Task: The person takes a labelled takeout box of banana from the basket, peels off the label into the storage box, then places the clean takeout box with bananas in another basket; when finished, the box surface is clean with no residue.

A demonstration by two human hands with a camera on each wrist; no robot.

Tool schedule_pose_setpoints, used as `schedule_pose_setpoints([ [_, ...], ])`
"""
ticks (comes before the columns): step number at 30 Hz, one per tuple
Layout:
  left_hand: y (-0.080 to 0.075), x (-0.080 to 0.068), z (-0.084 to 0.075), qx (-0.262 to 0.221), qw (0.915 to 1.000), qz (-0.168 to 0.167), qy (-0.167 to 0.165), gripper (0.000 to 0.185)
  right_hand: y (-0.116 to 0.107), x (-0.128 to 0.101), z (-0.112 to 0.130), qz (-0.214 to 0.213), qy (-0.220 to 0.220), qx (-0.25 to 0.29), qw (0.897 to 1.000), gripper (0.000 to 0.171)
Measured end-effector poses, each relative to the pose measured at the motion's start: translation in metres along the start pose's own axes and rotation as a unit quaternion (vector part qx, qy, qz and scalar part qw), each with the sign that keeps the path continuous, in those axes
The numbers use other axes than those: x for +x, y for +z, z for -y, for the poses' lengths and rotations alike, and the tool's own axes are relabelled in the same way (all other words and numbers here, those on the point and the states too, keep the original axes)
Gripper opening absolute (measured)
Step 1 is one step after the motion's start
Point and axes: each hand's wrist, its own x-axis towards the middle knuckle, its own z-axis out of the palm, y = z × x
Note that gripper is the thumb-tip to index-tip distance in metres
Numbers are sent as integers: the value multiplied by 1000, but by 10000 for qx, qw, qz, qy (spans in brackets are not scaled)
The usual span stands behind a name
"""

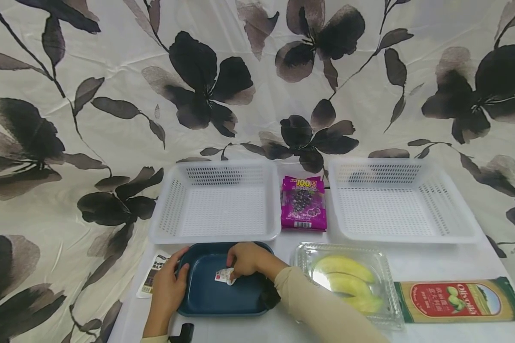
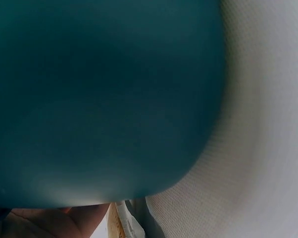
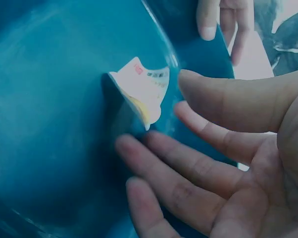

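I logged the right hand (image 1: 245,259) inside the blue tray (image 1: 206,295), near the tray's far rim. In the right wrist view its fingers (image 3: 188,171) lay spread and nearly straight against the tray floor, with the thumb close to a small white label (image 3: 145,88) that was partly peeled, one corner curled up. I could not tell from any view whether the thumb and forefinger actually pinched the label; the fingers looked relaxed rather than clamped.

The left hand (image 1: 168,288) gripped the tray's left rim, thumb over the inside edge and fingers (image 3: 223,20) curled round the outside. The left wrist view showed only blurred blue tray wall and white cloth.

The tray sat at the near edge of the bench (image 1: 283,328), left of centre. A printed packet (image 1: 151,280) lay just beside the tray's left side, partly under the left hand. To the right of the tray stood a clear clamshell box (image 1: 384,286) holding bananas (image 1: 341,281), and beyond it, toward the near right corner, a flat pasta packet (image 1: 459,300). Along the far edge I noted two white perforated baskets, the left basket (image 1: 216,202) and the right basket (image 1: 401,200), with a purple candy bag (image 1: 303,204) between them.
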Motion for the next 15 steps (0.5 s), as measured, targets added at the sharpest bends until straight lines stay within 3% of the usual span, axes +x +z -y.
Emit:
schedule_pose_setpoints([
  [3,0,0,1,12,10000,4,13,46,0,-1,-1,-70,-36,75,9999,21],
  [10,0,-1,2,37,9999,-23,97,46,5,-1,-6,437,95,1402,9891,6],
  [15,0,-1,1,48,9999,-36,132,45,9,0,-8,456,200,1186,9917,8],
])
